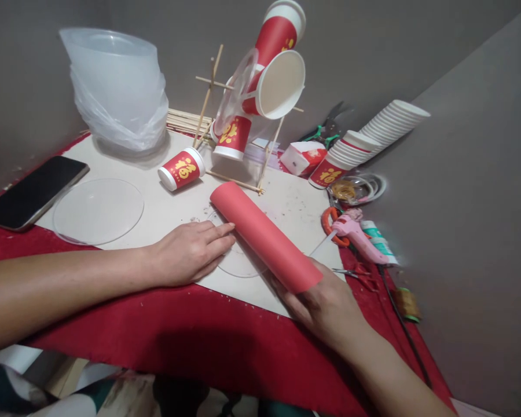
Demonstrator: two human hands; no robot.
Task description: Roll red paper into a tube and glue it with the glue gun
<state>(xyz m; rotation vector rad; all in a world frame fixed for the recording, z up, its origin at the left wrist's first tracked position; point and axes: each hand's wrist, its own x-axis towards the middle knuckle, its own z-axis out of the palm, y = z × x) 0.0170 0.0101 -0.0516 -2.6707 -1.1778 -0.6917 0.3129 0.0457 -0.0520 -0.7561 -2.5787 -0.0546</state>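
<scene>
A red paper tube (264, 237) lies slantwise over a clear plastic disc (230, 267) on the white board. My right hand (330, 301) grips the tube's near end, with several of its fingers hidden behind the paper. Flat on the board, my left hand (195, 252) has its fingers stretched out, and the fingertips reach the disc and the tube's left edge. It holds nothing. Beyond the tube stands a wooden-stick frame (267, 153) carrying red and white paper cups (275, 37). One more paper cup (181, 169) rests on its side left of the frame.
At left are a black phone (35, 191), another clear disc (98, 211) and a bagged plastic tub (117, 87). Stacked cups (391, 124), a pink glue gun (360, 234), red-handled scissors (364, 275) and a thread spool (407, 305) line the right, beside the grey wall.
</scene>
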